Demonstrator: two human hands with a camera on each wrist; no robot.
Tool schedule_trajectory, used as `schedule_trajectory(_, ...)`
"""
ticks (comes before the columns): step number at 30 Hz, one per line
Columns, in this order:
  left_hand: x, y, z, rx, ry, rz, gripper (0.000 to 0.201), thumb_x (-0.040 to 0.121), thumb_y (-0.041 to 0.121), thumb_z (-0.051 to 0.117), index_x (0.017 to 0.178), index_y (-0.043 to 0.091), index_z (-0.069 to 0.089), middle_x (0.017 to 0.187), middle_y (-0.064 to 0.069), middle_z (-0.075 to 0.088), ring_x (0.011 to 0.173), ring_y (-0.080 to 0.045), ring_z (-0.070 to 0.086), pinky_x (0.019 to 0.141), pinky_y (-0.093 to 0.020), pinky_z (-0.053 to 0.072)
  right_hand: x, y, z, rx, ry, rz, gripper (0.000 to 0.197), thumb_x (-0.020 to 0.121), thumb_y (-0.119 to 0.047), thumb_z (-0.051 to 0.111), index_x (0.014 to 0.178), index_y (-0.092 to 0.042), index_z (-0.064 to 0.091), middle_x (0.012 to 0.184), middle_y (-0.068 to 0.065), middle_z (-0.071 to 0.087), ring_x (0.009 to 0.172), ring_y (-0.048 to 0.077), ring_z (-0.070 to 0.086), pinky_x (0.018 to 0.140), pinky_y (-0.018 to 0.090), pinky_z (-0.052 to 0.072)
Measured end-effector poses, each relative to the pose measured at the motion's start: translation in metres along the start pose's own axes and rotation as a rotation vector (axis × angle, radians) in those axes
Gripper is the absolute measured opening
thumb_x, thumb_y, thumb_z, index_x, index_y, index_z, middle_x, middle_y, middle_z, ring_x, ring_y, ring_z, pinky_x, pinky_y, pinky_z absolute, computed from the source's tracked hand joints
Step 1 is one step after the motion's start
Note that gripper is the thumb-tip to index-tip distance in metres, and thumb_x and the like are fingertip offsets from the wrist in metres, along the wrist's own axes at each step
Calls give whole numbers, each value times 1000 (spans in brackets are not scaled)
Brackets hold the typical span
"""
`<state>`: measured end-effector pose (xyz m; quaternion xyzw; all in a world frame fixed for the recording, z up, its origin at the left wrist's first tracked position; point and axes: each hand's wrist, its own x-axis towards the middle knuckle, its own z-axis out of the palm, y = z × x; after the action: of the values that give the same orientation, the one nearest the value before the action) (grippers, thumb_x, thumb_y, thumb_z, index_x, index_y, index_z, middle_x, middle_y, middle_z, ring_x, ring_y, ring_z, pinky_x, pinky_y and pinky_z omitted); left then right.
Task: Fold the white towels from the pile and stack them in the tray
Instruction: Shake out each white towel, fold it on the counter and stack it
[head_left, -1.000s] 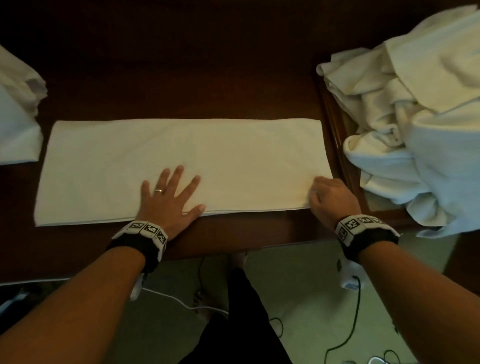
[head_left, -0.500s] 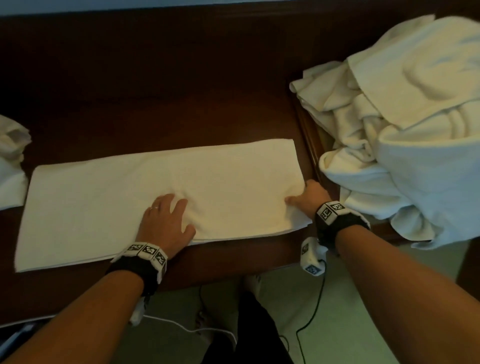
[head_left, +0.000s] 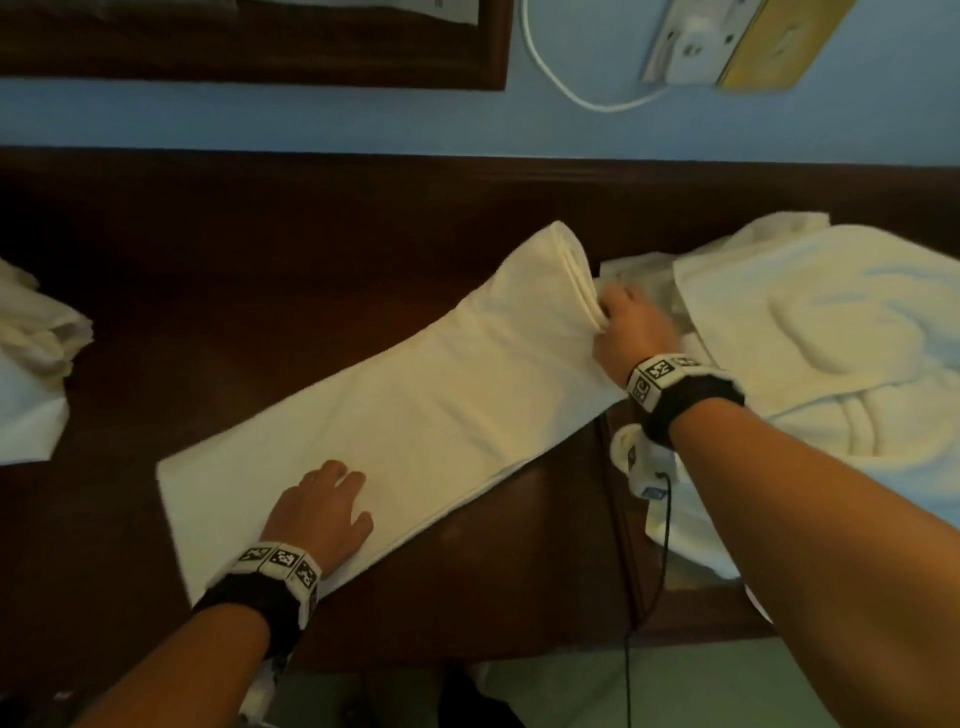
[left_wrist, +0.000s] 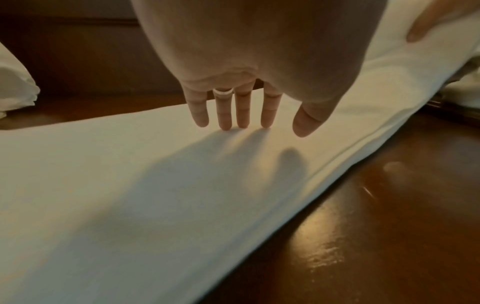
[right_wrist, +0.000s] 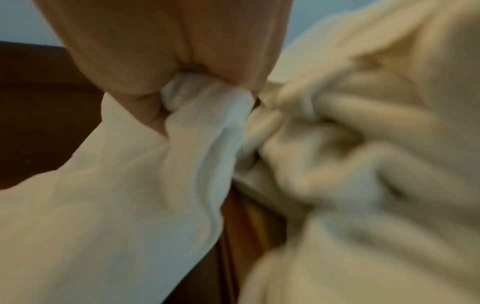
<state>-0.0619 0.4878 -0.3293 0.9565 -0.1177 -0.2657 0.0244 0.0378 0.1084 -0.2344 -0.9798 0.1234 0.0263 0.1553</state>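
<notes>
A long folded white towel (head_left: 415, 410) lies across the dark wooden table (head_left: 218, 291). My left hand (head_left: 327, 504) rests on its near left part with straight fingers, fingertips (left_wrist: 241, 121) touching the cloth (left_wrist: 130, 195). My right hand (head_left: 623, 332) grips the towel's right end and holds it raised off the table, the bunched layers (right_wrist: 205, 102) pinched between thumb and fingers. The pile of white towels (head_left: 810, 353) sits at the right, just behind the right hand. It covers a wooden tray whose edge (head_left: 618, 499) shows beside the table.
More white cloth (head_left: 31, 358) lies at the table's left edge. A blue wall with a white cable (head_left: 550, 78) and a socket (head_left: 691, 47) rises behind the table. A black cord (head_left: 660, 561) hangs from my right wrist over the floor.
My right hand has lifted the towel's right end up and back off the table. The left hand stays pressed on the towel. The head view has tilted up toward the wall.
</notes>
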Motion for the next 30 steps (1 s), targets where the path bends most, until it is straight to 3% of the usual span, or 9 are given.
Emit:
schedule_trajectory(4, -4, -4, 0, -28, -17, -17, 54, 98, 47, 47, 146, 24, 41, 146, -1, 37, 126, -23, 46, 101, -38, 44, 28, -12, -35, -125, 184, -58, 25, 88, -14, 63, 105, -19, 46, 110, 11, 48, 84, 33, 54, 74, 50, 55)
schedule_trajectory(8, -5, -17, -4, -210, 32, -59, 41, 99, 39, 52, 136, 20, 52, 131, -3, 50, 117, -22, 55, 95, -34, 47, 10, -45, -31, -91, 190, -206, 21, 86, -9, 63, 102, -15, 49, 103, 10, 50, 74, 32, 53, 68, 48, 54)
schedule_trajectory(13, -10, -39, -24, -542, 256, -205, 35, 97, 28, 61, 130, 16, 58, 126, -6, 58, 109, -24, 58, 91, -38, 47, -63, -101, 28, 16, -72, -380, 25, 85, -14, 60, 106, -19, 48, 101, 6, 52, 77, 33, 58, 70, 48, 54)
schedule_trajectory(16, -16, -60, -34, -577, 400, -249, 29, 97, 28, 60, 123, 17, 59, 119, -3, 57, 99, -19, 54, 83, -38, 46, -115, -129, 83, 1, -302, -449, 26, 89, -21, 61, 110, -19, 46, 106, 5, 50, 82, 31, 58, 74, 46, 53)
schedule_trajectory(19, -24, -79, -31, -431, 420, -141, 24, 96, 32, 60, 117, 22, 57, 113, 3, 53, 97, -17, 56, 80, -39, 51, -158, -138, 138, -86, -502, -495, 29, 90, -18, 59, 115, -16, 44, 113, 7, 47, 93, 32, 55, 78, 46, 50)
schedule_trajectory(21, -28, -84, -25, -267, 372, 9, 25, 94, 34, 59, 117, 24, 56, 113, 5, 52, 97, -17, 57, 78, -38, 52, -176, -133, 159, -146, -536, -506, 33, 90, -15, 57, 120, -17, 44, 118, 6, 45, 100, 30, 52, 80, 44, 49)
schedule_trajectory(26, -27, -51, -14, 124, 282, 434, 37, 86, 35, 62, 119, 18, 60, 112, -6, 58, 98, -28, 60, 78, -41, 52, -176, -94, 145, -244, -455, -495, 44, 86, -9, 60, 127, -20, 47, 121, 4, 48, 100, 28, 52, 83, 39, 48)
schedule_trajectory(30, -14, 0, -5, 197, 233, 550, 51, 89, 43, 58, 134, 22, 46, 128, -6, 49, 114, -27, 53, 89, -41, 48, -174, -53, 119, -240, -242, -321, 35, 81, -3, 62, 111, -18, 53, 108, 7, 52, 91, 31, 54, 69, 42, 51)
